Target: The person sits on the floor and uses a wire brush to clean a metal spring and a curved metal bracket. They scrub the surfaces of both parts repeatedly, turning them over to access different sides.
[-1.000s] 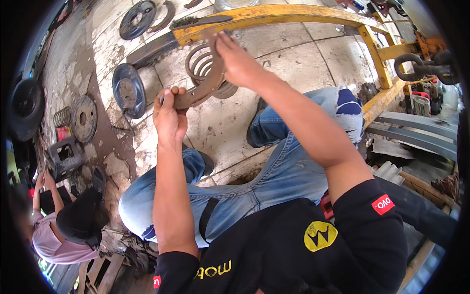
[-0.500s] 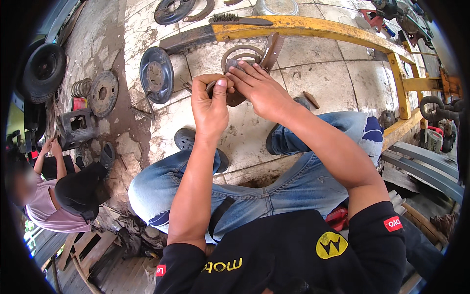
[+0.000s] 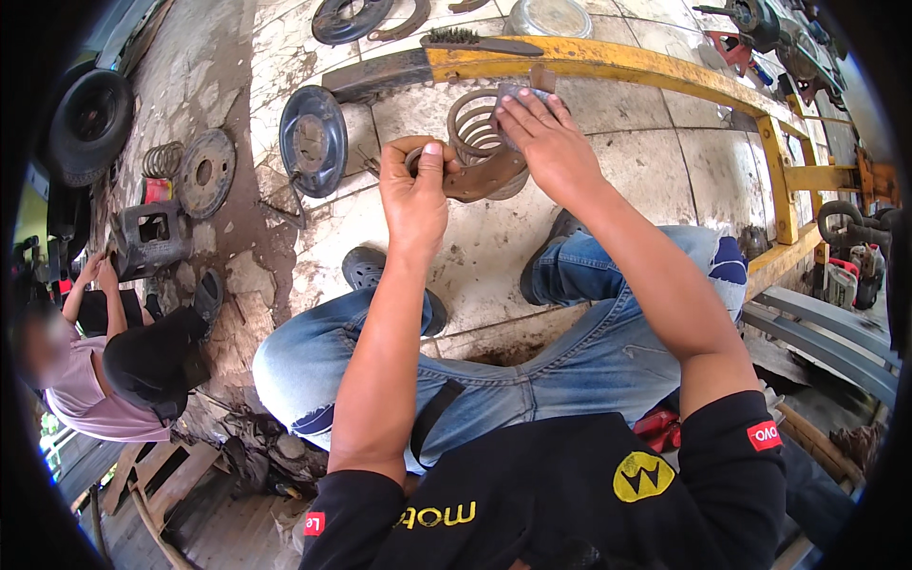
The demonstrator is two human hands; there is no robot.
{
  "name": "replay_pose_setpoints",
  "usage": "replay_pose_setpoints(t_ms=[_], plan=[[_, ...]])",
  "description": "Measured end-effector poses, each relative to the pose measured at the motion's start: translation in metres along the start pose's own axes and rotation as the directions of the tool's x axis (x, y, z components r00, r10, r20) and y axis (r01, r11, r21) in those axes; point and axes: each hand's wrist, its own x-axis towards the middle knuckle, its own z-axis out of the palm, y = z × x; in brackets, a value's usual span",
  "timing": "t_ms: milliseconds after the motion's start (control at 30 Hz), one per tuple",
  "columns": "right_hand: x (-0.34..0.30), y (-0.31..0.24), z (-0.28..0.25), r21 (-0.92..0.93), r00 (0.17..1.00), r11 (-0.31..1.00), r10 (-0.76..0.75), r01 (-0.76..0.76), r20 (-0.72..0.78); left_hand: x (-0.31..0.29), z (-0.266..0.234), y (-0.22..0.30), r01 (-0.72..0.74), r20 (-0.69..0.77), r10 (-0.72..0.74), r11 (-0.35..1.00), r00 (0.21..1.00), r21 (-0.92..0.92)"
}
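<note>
My left hand (image 3: 415, 195) grips the left end of a brown, curved brake shoe (image 3: 484, 180), its thumb on top and its fingers curled round the rim. My right hand (image 3: 551, 142) presses a grey sheet that looks like sandpaper (image 3: 510, 95) against the shoe's right part, with fairly straight fingers on top and the thumb hidden. A rusty coil spring (image 3: 467, 119) stands on the floor just behind and partly under the shoe.
Beyond my hands runs a yellow metal frame (image 3: 608, 62) with a wire brush (image 3: 475, 40) lying on it. A dark round plate (image 3: 313, 142) stands to the left. Another person (image 3: 114, 370) sits at far left, hands on a dark housing (image 3: 150, 237).
My right hand has slid away and to the right along the brake shoe with the grey sheet, uncovering more of the shoe and the coil spring. My left hand keeps its grip.
</note>
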Motion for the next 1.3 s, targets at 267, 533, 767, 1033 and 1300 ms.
replay_pose_setpoints(t_ms=[267, 533, 767, 1033, 1300], plan=[[0.005, 0.0, -0.008, 0.136, 0.999, 0.99, 0.023, -0.026, 0.022, 0.003, -0.014, -0.009, 0.173, 0.011, -0.18, 0.926, 0.984, -0.336], [0.015, 0.024, -0.067, 0.404, 0.935, 0.904, 0.256, -0.141, -0.247, 0.006, 0.006, 0.012, 0.005, 0.019, 0.0, 0.964, 1.0, -0.265], [0.0, -0.015, -0.021, 0.238, 0.983, 0.965, 0.143, -0.112, -0.116, 0.021, -0.014, 0.017, -0.179, -0.262, 0.148, 0.979, 0.954, -0.1], [0.005, 0.011, 0.012, 0.315, 0.936, 0.882, 0.341, -0.349, 0.084, 0.018, -0.022, 0.02, -0.133, -0.289, 0.146, 0.989, 0.946, 0.063], [0.004, -0.002, 0.026, 0.117, 0.997, 0.991, 0.071, -0.066, -0.035, 0.018, -0.021, 0.013, -0.154, -0.304, 0.114, 0.982, 0.946, -0.11]])
